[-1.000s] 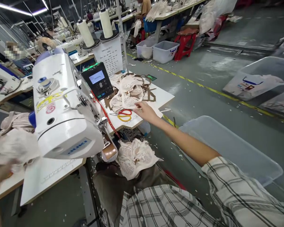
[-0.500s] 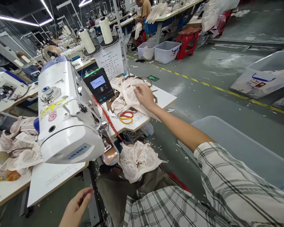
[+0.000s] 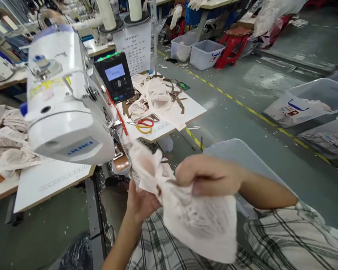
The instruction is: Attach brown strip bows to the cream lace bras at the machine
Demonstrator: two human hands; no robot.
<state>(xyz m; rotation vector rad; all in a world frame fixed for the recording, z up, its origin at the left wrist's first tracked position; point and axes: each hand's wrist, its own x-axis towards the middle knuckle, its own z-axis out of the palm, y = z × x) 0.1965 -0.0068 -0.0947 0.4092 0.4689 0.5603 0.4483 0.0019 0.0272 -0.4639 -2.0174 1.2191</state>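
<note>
A pale lace fabric piece (image 3: 197, 221) hangs in front of my chest, blurred by motion. My right hand (image 3: 208, 176) is closed over its upper edge. My left hand (image 3: 141, 202) comes up from below and touches the same piece at its left end, fingers partly hidden behind the cloth. Just left of both hands stands a white sewing machine (image 3: 62, 101) on its table. More lace pieces lie in a heap (image 3: 154, 97) on the white side table beyond, with red and yellow scissors (image 3: 143, 125) near its front edge.
A black control panel (image 3: 115, 77) is fixed to the machine's right side. Fabric pieces are stacked at the left (image 3: 2, 142). A clear plastic bin (image 3: 242, 153) stands by my right side. More bins (image 3: 307, 101) sit across the yellow floor line.
My right hand has come back from the side-table heap with a lace piece, down to my chest. My left hand has risen to meet it. The camera has tilted down.
</note>
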